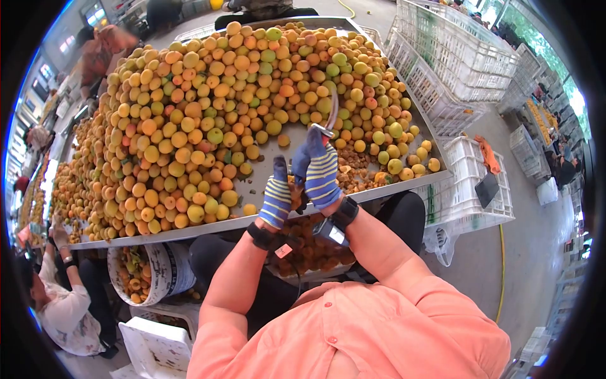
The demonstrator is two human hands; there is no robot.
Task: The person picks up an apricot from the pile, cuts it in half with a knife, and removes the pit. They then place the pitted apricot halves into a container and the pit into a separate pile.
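Note:
My left hand [276, 194], in a blue striped glove, is closed at the tray's front edge around an apricot [295, 191], which the fingers mostly hide. Close against it, my right hand [320, 170], gloved the same way, grips a curved knife [332, 108]; its blade points up and away from me over the fruit. A big heap of yellow, orange and greenish apricots [189, 120] covers the metal tray [278, 143]. Beside my right hand lies a pile of brown pits [353, 174]. Below the hands, halved fruit [309, 243] sits in a container between my legs.
A white bucket [170, 271] with cut fruit stands under the tray at left, near a white foam box [151, 347]. Stacked white crates [454, 57] and another crate [473, 183] stand at right. A co-worker [63, 297] sits at left, others beyond the tray.

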